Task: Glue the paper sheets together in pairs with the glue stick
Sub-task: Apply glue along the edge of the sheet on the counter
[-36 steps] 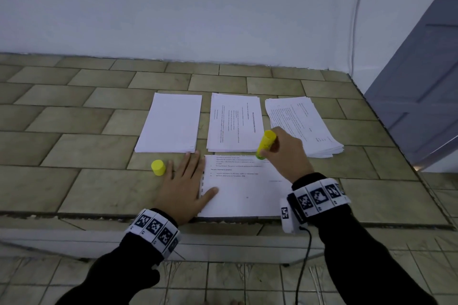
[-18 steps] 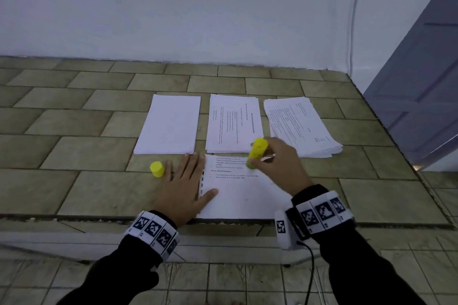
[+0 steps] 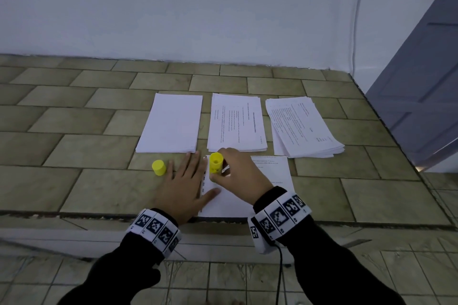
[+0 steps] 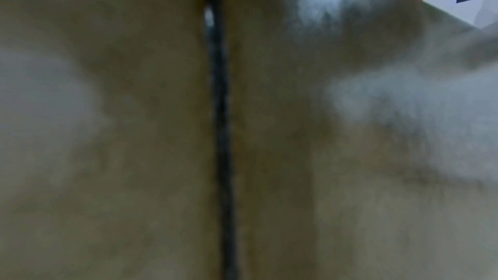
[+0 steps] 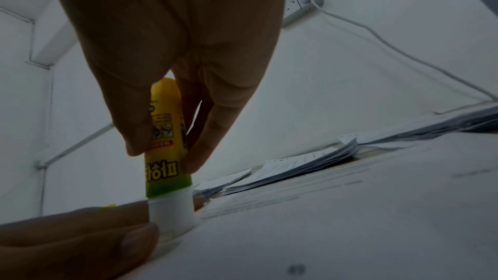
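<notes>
Here my right hand (image 3: 241,173) pinches the yellow glue stick (image 3: 216,162) between thumb and fingers, holding it nearly upright with its white end pressed down on the printed sheet (image 3: 270,176) that lies at the near edge of the tiled counter (image 3: 74,131). In the right wrist view the stick's (image 5: 168,157) white tip touches the paper close to the sheet's left edge, just beside my left thumb (image 5: 81,242). My left hand (image 3: 184,186) lies flat with its fingers straight and spread, palm on the counter, thumb resting on the sheet's left margin. The yellow cap (image 3: 158,167) stands on the tiles just left of my left hand, apart from the stick. Beyond the sheet lie 3 paper stacks side by side: a blank stack (image 3: 171,122) on the left, a printed stack (image 3: 236,126) in the middle, and a looser, fanned stack (image 3: 301,127) on the right. The left wrist view is blurred, showing only tile and a dark grout line.
</notes>
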`<state>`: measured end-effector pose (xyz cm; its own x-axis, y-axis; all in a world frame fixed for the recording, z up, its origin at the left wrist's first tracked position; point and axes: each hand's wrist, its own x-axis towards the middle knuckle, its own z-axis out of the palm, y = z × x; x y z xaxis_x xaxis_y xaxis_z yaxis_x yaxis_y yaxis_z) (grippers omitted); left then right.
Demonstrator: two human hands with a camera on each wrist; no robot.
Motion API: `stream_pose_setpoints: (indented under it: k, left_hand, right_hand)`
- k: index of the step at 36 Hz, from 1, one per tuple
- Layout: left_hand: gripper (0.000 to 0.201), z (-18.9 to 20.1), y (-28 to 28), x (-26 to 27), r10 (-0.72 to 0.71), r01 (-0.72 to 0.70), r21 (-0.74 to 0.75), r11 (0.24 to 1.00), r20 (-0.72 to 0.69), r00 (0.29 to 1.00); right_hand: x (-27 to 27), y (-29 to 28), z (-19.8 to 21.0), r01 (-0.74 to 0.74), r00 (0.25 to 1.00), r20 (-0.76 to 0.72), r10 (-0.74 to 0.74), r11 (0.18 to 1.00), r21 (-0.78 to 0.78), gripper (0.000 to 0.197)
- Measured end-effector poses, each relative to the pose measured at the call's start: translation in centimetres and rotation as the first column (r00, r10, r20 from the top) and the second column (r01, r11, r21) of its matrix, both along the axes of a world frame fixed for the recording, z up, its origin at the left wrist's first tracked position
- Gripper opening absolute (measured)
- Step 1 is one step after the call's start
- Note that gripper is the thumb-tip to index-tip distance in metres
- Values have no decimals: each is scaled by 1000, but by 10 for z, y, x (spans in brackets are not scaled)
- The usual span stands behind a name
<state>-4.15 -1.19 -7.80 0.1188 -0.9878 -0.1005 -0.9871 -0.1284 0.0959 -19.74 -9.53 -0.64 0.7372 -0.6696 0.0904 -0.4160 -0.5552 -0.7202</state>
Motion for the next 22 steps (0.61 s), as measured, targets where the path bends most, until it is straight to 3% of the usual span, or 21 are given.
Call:
stream_pose_setpoints:
  k: [5,11,16,22]
  left_hand:
    - [100,2,0,-1,9,-8,28,1000,-17,1000]
    - [105,3,1,0,-4,4,29,1000,-10,1000]
    - [104,1,2,0,-12,11,-31,999,-40,999]
    - [73,-3,2,0,-1,-5,-99,995,-55,998]
  right_hand:
    - [-21,-7,2,47,999,-9,-47,999,-24,16]
    - [-74,-22,-2,185,979,90,-182,983,-22,11]
    - [-115,-32,-4,299,950,106,-293,953,-44,11]
    - [-131,-35,-6,347,937,78,-341,933,-95,13]
